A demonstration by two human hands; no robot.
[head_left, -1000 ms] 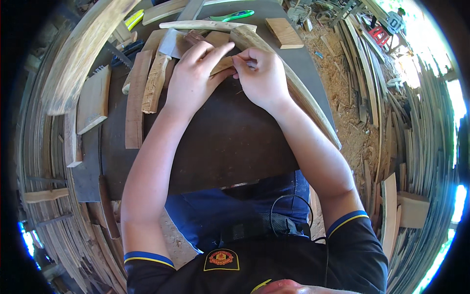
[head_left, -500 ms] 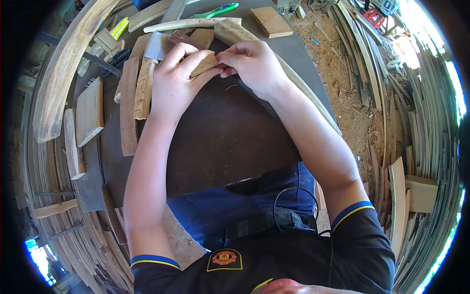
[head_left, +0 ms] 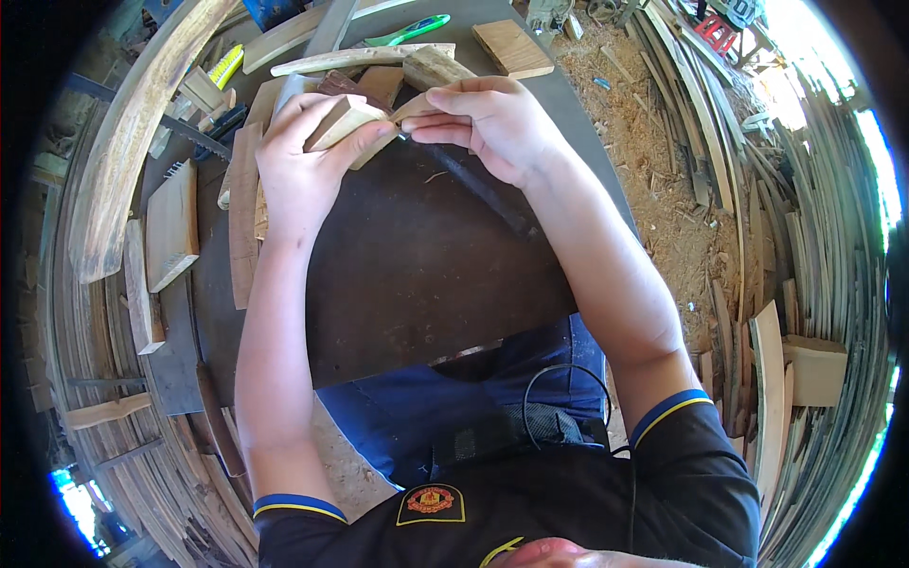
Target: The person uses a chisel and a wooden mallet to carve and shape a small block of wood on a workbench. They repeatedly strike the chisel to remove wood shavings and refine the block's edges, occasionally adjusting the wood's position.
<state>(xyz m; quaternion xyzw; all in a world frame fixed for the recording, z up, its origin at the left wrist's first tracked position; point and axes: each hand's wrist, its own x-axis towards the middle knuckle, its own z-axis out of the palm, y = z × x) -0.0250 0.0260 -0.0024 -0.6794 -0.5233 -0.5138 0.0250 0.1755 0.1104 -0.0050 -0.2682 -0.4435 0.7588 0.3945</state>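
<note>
Block of pale wood point(head_left: 341, 124) sits upper left of the frame's centre, gripped between thumb and fingers of the left hand point(head_left: 301, 163). Just right of it, the right hand point(head_left: 497, 123) holds its fingertips close together; whether they pinch anything, I cannot tell. At top centre, a green tool point(head_left: 417, 29) lies on the dark table point(head_left: 407, 270).

Pale wooden block point(head_left: 341, 120), held tilted
</note>
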